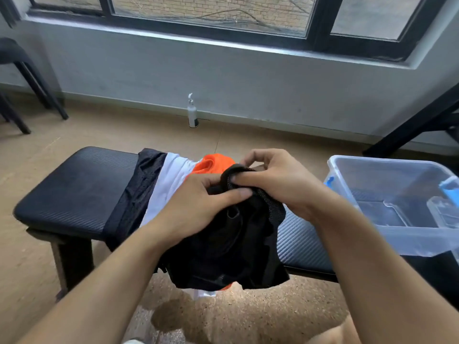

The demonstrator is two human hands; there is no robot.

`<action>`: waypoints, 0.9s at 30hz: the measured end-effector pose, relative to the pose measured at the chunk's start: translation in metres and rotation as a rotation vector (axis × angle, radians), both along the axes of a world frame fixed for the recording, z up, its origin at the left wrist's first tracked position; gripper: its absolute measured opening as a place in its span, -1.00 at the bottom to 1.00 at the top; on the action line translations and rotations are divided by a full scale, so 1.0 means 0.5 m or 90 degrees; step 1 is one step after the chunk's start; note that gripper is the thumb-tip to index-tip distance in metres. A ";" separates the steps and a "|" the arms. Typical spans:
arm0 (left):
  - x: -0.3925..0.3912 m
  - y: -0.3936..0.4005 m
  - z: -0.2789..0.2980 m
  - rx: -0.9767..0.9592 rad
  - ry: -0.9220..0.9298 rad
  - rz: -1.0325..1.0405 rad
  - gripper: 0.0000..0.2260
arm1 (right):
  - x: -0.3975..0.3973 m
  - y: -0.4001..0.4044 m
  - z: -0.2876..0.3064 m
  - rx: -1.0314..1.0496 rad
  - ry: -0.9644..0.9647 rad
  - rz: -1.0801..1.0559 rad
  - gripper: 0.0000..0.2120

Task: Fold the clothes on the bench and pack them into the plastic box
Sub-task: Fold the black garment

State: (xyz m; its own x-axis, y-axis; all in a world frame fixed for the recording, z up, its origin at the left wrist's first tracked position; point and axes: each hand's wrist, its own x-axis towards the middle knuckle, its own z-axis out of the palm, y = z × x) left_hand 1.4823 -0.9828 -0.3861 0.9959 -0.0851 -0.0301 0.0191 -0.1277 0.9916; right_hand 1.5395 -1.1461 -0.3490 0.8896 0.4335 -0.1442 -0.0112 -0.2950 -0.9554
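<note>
While my left hand [198, 207] and right hand [278, 180] both pinch the bunched waistband of the black shorts [228, 247], the garment hangs over the tabletop's [74, 192] near edge; behind it lie orange [213, 163], white [169, 184] and dark mesh [139, 189] clothes, with the plastic box [397, 202] at my right

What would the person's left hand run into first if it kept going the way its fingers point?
Probably the right hand: the left hand points rightward across the black garment both grip, fingertips almost touching it. Depth is uncertain.
</note>
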 end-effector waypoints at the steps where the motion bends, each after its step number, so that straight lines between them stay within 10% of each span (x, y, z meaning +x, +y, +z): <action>1: 0.005 0.000 -0.003 -0.001 -0.026 0.029 -0.85 | 0.004 -0.003 -0.004 -0.001 -0.011 -0.018 -0.86; 9: 0.090 0.054 -0.011 -0.129 -0.057 0.421 -0.86 | 0.040 -0.046 -0.025 -0.160 0.058 0.077 -0.86; 19: 0.147 0.043 -0.050 0.148 0.122 0.158 -0.70 | 0.133 -0.039 -0.117 0.225 0.183 -0.360 -0.87; 23: 0.190 0.042 -0.057 0.253 0.152 0.009 -0.62 | 0.152 -0.047 -0.104 0.235 0.159 -0.302 -0.84; 27: 0.184 0.012 -0.074 0.137 0.028 0.176 -0.68 | 0.140 -0.057 -0.089 0.202 0.126 -0.131 -0.77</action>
State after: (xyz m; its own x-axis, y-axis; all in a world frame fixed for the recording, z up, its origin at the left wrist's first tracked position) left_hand 1.5744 -0.9767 -0.4234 0.9778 0.2004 -0.0610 0.1237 -0.3176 0.9401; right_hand 1.6094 -1.1747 -0.3935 0.9306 0.3001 -0.2096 -0.2319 0.0403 -0.9719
